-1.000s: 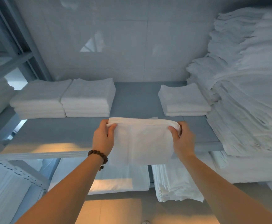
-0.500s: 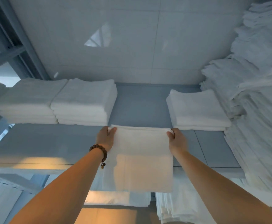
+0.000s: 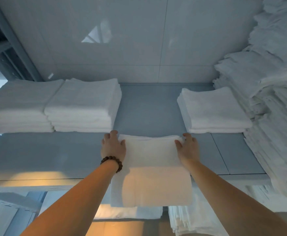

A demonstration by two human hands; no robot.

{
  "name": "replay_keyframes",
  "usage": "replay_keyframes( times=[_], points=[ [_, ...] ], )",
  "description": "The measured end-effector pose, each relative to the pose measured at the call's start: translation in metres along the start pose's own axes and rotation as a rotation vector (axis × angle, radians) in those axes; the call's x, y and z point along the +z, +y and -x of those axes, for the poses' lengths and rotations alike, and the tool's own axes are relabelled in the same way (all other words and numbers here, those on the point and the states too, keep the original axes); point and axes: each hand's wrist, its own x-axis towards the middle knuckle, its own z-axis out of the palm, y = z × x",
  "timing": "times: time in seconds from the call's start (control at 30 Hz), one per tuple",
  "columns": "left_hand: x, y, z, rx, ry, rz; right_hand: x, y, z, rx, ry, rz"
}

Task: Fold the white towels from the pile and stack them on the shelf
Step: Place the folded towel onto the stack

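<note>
Head view: left hand (image 3: 113, 147) and right hand (image 3: 188, 149) pinch the limp, light-looking towel (image 3: 151, 167) by its corners deepest on the shelf (image 3: 54, 150).

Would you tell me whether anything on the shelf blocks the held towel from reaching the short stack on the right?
Nothing visible does: the left hand and right hand grip the towel, and only bare shelf separates it from the short stack.
</note>
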Motion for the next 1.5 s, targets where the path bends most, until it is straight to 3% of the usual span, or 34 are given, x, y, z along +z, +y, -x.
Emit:
replay_keyframes(
  times=[0.1, 0.23, 0.3, 0.4, 0.77, 0.93, 1.27, 1.5],
  points=[
    [-0.002, 0.005, 0.031, 0.258, -0.009, -0.182, 0.002, 0.001, 0.031, -0.244, 0.032, 0.245],
    [0.013, -0.002, 0.068, 0.457, -0.29, -0.408, 0.014, 0.006, 0.069, -0.464, -0.084, 0.525],
    [0.023, -0.01, 0.071, 0.465, -0.37, -0.479, 0.022, 0.009, 0.074, -0.43, -0.209, 0.617],
    [0.03, -0.013, 0.065, 0.477, -0.366, -0.538, 0.031, 0.016, 0.067, -0.354, -0.304, 0.682],
    [0.05, 0.007, 0.009, 0.5, -0.302, -0.556, 0.048, 0.004, 0.005, -0.348, -0.29, 0.697],
    [0.046, 0.03, -0.022, 0.468, -0.427, -0.573, 0.044, -0.013, -0.025, -0.339, -0.344, 0.702],
    [0.04, 0.028, 0.062, 0.456, -0.392, -0.483, 0.055, -0.015, 0.046, -0.38, -0.323, 0.709],
    [0.034, -0.005, 0.055, 0.545, -0.306, -0.533, 0.037, 0.009, 0.044, -0.361, -0.266, 0.719]
  ],
)
